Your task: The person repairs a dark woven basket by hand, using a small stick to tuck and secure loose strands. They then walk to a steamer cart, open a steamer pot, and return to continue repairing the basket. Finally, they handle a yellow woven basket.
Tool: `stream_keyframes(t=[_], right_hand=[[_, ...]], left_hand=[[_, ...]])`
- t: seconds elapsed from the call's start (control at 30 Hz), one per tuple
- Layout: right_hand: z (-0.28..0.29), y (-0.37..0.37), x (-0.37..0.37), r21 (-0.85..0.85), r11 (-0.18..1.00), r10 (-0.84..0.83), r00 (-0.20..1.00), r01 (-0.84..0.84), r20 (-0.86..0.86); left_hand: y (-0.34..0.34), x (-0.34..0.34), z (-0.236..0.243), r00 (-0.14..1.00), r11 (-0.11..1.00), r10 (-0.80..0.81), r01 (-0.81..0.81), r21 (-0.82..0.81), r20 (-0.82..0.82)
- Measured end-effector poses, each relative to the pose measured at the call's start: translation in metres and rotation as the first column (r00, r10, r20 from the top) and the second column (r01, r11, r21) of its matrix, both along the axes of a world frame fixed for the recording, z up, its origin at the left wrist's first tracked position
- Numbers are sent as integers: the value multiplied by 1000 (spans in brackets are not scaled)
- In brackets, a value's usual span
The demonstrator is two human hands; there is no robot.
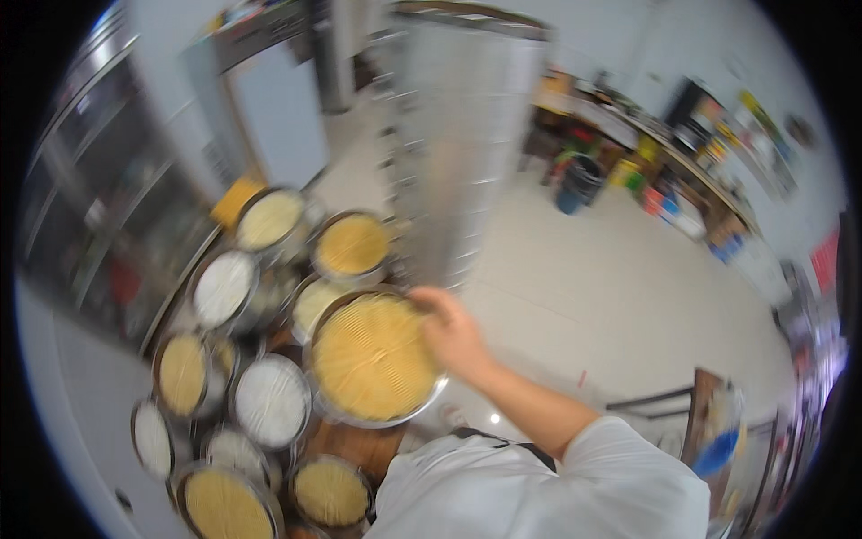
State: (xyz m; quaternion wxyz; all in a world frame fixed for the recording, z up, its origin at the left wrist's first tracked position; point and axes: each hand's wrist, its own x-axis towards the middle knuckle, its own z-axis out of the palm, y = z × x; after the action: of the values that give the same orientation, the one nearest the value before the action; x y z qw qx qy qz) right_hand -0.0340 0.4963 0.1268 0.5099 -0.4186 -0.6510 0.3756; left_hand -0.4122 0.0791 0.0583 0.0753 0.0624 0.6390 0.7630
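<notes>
My right hand (453, 334) reaches in from the lower right with its fingers closed on the rim of a round metal pan (442, 388). A yellow, finely ridged layer (373, 359) fills this pan, with lines crossing near its middle. What the layer is made of I cannot tell. The pan is at the right side of a group of similar round pans, above or against a yellow-topped one (319, 301). Whether it is lifted or resting I cannot make out. My left hand is out of view.
Round pans with yellow (353, 243) or white (272, 402) tops crowd a brown wooden surface (355, 445). Beyond stands a tall silver metal column (462, 135). A glass-fronted cabinet (117, 198) lines the left; a dark bin (579, 184) and cluttered bench (682, 153) are far right.
</notes>
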Motion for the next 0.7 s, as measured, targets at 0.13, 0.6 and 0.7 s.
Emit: stream_keyframes(t=[0.13,0.6,0.7], right_hand=[[-4,4,-9,3,1000,-7,992,6,122],[-1,18,-25,504,859,118,992,-85,-34],[-7,28,-40,509,857,127,990,-78,-61]], left_hand=[[194,112,46,831,869,-478,399,-294,-284],[357,345,141,22,349,-840,788,-508,-543],[358,350,142,-1,327,-848,787,-523,-530]])
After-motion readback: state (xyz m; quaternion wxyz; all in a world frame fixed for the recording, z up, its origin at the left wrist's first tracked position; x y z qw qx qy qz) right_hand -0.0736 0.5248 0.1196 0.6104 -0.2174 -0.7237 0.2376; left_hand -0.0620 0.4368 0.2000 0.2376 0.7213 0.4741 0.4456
